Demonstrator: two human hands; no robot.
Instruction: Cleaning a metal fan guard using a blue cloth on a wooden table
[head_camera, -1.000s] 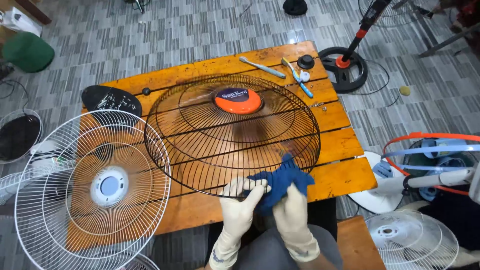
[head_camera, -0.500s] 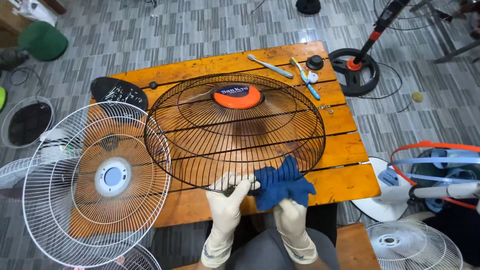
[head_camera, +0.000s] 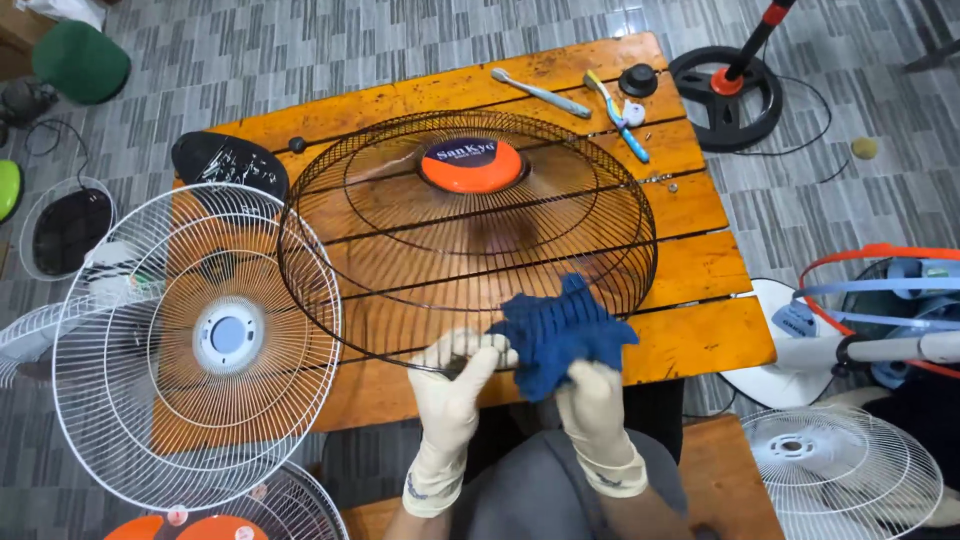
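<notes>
An orange wooden table carries a black wire fan guard, lying domed side up so its near rim overhangs toward the person seated at the table's front edge. At the guard's centre sits a round orange hub cap. Left of the guard, a white wire fan guard leans half off the table, apparently parked out of the working area.

The gloved left hand closes its fingers around the black guard's near rim, pinning it in place. Just right of that hand, the gloved right hand grips a bunched blue cloth pressed against the guard's wires at the near rim, fingers wrapped into the fabric; how firmly they pinch cannot be told from this angle.

Beyond the guard, at the table's far edge, lie a grey-handled tool, a blue-and-yellow brush and a small black knob, kept within reach but away from the guard. A few small screws rest just past its right rim.
</notes>
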